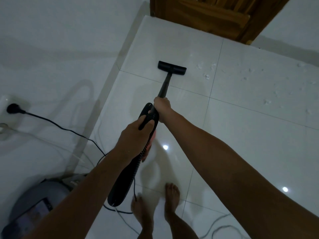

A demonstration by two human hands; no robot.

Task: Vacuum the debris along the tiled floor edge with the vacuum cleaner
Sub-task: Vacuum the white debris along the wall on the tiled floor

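I hold a black stick vacuum cleaner [133,163] out in front of me. My left hand [136,133] grips its handle, and my right hand [162,107] is closed around the tube just above the body. The black floor head [172,67] rests flat on the white tiled floor [241,135], near the left wall and short of the door. White debris [207,76] lies scattered on the tiles to the right of the head, and more bits [267,102] spread toward the far right.
A wooden door [207,14] stands at the top. The black power cord [69,130] runs from a plug [13,108] in the left wall socket across the floor. A grey appliance [39,200] sits at lower left. A white cable [217,226] lies by my bare feet [170,197].
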